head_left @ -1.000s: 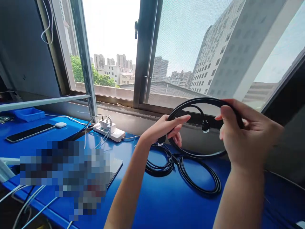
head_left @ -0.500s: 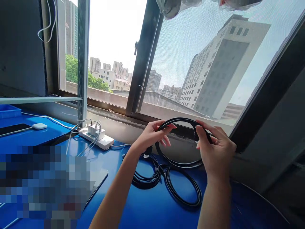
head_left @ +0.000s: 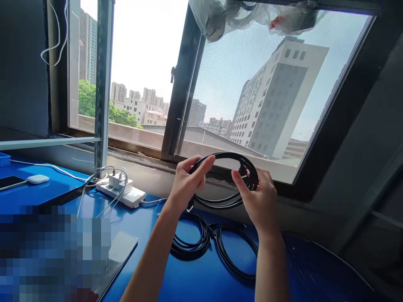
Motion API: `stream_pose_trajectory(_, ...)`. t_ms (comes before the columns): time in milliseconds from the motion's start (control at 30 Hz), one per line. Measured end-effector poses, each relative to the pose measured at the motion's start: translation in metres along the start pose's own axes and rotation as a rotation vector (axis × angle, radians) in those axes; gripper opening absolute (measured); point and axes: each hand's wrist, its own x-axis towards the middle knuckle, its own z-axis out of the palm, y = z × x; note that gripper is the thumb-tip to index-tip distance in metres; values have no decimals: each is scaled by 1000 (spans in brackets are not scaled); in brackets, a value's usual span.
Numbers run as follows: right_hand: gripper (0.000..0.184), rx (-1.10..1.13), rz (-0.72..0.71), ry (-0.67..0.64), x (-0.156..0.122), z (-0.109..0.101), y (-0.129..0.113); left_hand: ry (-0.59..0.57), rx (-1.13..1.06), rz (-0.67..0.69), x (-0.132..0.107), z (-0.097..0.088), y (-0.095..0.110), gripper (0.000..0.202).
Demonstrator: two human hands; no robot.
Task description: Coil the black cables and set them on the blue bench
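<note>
I hold a coiled black cable up in front of the window sill. My left hand grips the left side of the coil, fingers wrapped round it. Gripping the coil's right side is my right hand, where a plug end shows by the fingers. Two more coils of black cable lie on the blue table just below my hands.
A white power strip with chargers and white leads sits on the table at left. Farther left lie a white puck-like device and a phone. A dark tablet lies near the front. Plastic bags hang above the window.
My hands have come closer together and the held coil is smaller and tighter. The view has tilted up and shifted, so the hands sit lower and farther left in the picture.
</note>
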Motion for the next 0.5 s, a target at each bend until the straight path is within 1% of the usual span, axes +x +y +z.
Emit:
stream_pose_trajectory(100,51,-13,-44,16,0,-2,-1,26,-42,45,0,-2,1,55)
stream_pose_trajectory(167,47,3,-20,40,0,-4,-4,46,-59,71,0,0,0,58)
stream_pose_trajectory(300,46,16,70,69,-2,-11,-15,108,-125,95,0,5,-2,63)
stream_pose_trajectory(367,45,40,115,77,-2,-14,-25,106,-167,75,-1,7,-2,65)
stream_pose_trajectory(433,41,103,162,88,-3,-18,-35,79,-215,41,-2,8,-1,65)
stream_pose_trajectory(500,37,167,203,140,-4,-24,-39,50,-268,10,-4,10,1,63)
